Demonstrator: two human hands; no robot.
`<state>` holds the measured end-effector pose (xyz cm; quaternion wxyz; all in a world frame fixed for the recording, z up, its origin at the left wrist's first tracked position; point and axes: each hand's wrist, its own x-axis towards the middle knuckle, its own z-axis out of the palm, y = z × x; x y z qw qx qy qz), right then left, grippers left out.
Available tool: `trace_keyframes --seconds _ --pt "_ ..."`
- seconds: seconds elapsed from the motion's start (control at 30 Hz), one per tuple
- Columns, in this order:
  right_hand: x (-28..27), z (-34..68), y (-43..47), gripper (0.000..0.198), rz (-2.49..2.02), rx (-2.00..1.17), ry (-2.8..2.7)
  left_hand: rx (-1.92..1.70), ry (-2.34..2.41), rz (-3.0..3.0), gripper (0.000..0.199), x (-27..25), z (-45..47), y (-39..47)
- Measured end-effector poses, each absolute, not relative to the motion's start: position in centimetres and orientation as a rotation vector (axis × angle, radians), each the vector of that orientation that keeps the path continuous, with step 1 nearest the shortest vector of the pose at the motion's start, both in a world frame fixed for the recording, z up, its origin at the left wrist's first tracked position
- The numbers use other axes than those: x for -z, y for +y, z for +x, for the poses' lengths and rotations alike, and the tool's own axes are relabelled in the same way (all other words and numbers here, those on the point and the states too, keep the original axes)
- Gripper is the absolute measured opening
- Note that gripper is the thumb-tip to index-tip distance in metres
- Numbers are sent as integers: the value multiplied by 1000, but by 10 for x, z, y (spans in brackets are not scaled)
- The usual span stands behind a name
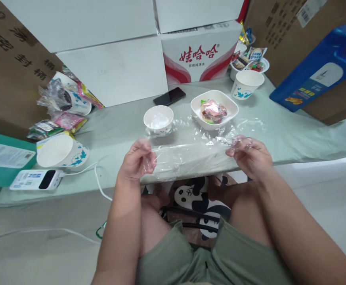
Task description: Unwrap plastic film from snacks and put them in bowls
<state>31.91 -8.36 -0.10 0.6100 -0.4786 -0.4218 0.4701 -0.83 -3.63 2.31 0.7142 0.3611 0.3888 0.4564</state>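
A thin sheet of clear plastic wrap [187,156] stretches between my two hands at the front edge of the covered table. My left hand [138,158] pinches its left end, and my right hand [248,154] pinches the right end. Just beyond the wrap stands a small paper bowl [158,120] whose inside looks whitish. To its right, a white square bowl [195,106] holds wrapped snacks [213,111] in pink, green and clear packaging. Part of the wrap reaches up in front of both bowls; where its far edge ends is hard to see.
A black phone [169,96] lies behind the bowls, before white cartons [202,53]. Paper cups [247,84] and a blue bottle [312,75] stand right. On the left are a tipped paper tub [79,154], snack packets [68,122] and a white device [36,180] with a cable.
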Motion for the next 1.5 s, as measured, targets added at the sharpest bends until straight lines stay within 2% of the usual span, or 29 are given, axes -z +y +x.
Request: trace_keyframes --seconds 0.1,0.2,0.27,0.33,0.4,0.47,0.6,0.67,0.77,0.9,0.97,1.07,1.1,1.17,1.2,1.27,1.33,1.4,1.43,1.5 --pt "2 328 -87 28 -1107 -1023 -1032 -1010 910 813 28 -23 -7 -30" --pt "6 332 -84 55 -1216 -976 -982 -1046 1075 879 45 -16 2 -22" --pt "8 331 -82 62 -1389 -923 -965 -1051 1228 989 44 -9 10 -19" --pt "8 329 -82 54 -1541 -854 -1064 -1042 1335 1131 33 -1 16 -18" --pt "8 328 -84 33 -1600 -813 -1219 -1043 1331 1208 21 3 19 -18" --pt "10 328 -88 20 -1580 -820 -1330 -1064 1241 1169 21 5 22 -18" --pt "20 332 -94 59 -1511 -882 -1438 -1138 1111 1069 39 4 24 -17" --pt "22 337 -96 70 -1519 -907 -1474 -1170 1114 1071 41 1 24 -17" --pt "20 350 -96 65 -1624 -828 -1582 -1123 1086 1053 43 -6 20 -17" --pt "12 351 -88 41 -1556 -173 -1373 -962 934 1060 47 -11 16 -20" --pt "8 334 -82 41 -1349 -341 -1360 -883 862 1087 47 -12 18 -22" --pt "2 294 -74 54 -1151 -1186 -1612 -727 793 1150 40 -13 22 -26" --pt "1 280 -72 50 -1144 -1441 -1685 -667 792 1181 39 -13 22 -27" --pt "-1 261 -70 28 -1192 -1742 -1763 -619 843 1253 42 -14 20 -27" --pt "-2 256 -70 17 -1238 -1781 -1762 -671 903 1285 45 -13 18 -26" --pt "-2 253 -72 12 -1328 -1714 -1685 -929 1063 1277 49 -10 14 -25" --pt "-1 258 -76 14 -1382 -1599 -1550 -1221 1173 1126 38 -3 13 -27" --pt "2 262 -79 22 -1386 -1521 -1405 -1296 1144 920 23 5 19 -33" --pt "3 263 -80 27 -1372 -1486 -1337 -1238 1086 841 28 9 25 -38" --pt "6 264 -82 33 -1326 -1437 -1244 -1015 944 760 54 14 39 -48"
